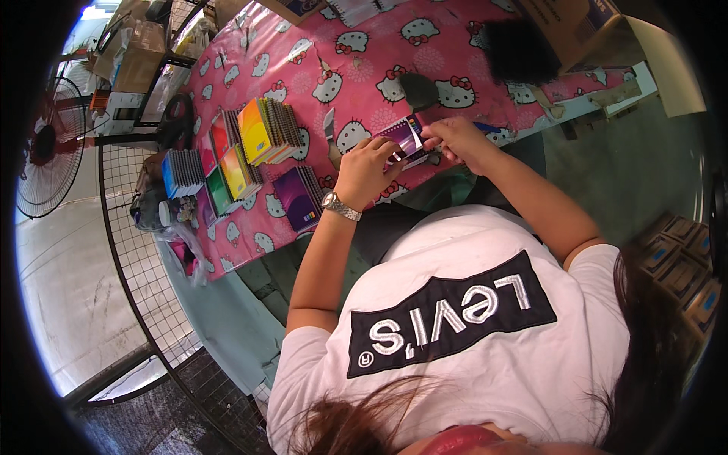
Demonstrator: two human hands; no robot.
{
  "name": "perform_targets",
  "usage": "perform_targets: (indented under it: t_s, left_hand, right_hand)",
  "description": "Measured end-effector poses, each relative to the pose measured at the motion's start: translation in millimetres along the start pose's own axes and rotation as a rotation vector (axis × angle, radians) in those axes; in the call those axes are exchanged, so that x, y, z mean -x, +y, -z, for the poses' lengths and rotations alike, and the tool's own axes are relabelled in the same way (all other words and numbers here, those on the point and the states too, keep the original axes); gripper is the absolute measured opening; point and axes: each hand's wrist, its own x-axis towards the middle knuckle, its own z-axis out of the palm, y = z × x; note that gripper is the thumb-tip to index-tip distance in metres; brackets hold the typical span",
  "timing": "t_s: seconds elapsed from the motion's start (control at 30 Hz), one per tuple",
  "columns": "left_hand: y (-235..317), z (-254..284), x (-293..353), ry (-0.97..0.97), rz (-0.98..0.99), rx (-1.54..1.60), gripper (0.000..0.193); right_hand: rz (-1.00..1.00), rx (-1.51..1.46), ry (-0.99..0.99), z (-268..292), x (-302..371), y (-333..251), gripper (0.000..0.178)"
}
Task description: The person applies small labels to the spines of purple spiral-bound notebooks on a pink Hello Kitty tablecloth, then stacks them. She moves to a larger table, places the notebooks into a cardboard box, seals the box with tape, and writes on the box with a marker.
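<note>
- Head view, middle of the table: a purple-covered spiral notebook (410, 130) lies near the table's front edge, between the person's two hands and partly hidden by the left one
- The left hand (369, 168) is on the notebook's left part, fingers bent over the cover and resting on it; a silver wristwatch (340, 206) circles that wrist
- The right hand (462, 142) is at the notebook's right edge, thumb and fingers drawn together; whether they pinch the cover's edge or something small, I cannot tell
- Just left of the left hand, a flat-bladed scraper (329, 125) lies with its pale blade pointing away from the person
- Beyond the notebook sits a dark, rounded object (419, 91), its kind unclear; a blue pen (489, 128) lies by the right wrist
- Farther left stand stacks of spiral notebooks: yellow-orange (258, 136), yellow (236, 173), green (218, 189), blue (180, 174), and a purple stack (297, 199) near the left forearm
- All these rest on a pink tablecloth (371, 72) printed with white cartoon cat heads
- At the far right of the table, a cardboard box (572, 30) stands beside a black bristly block (519, 51)
- Off the table's left side is a standing fan (51, 148)
</note>
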Motion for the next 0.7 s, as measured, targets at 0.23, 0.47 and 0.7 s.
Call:
perform_targets:
  t_s: [0.23,0.47,0.7]
  left_hand:
    - [12.0,5.9,-4.2,0.465,0.066,-0.083,0.03]
    - [23.5,5.8,5.0,0.326,0.166,-0.176,0.021]
    - [27.7,-17.6,-2.4,0.397,0.171,-0.276,0.023]
  right_hand:
    - [0.252,0.219,0.038,-26.6,-5.9,7.1,0.016]
    - [0.724,0.4,0.203,-34.4,-4.6,35.3,0.03]
    - [0.724,0.37,-0.12,-36.6,7.9,49.1,0.073]
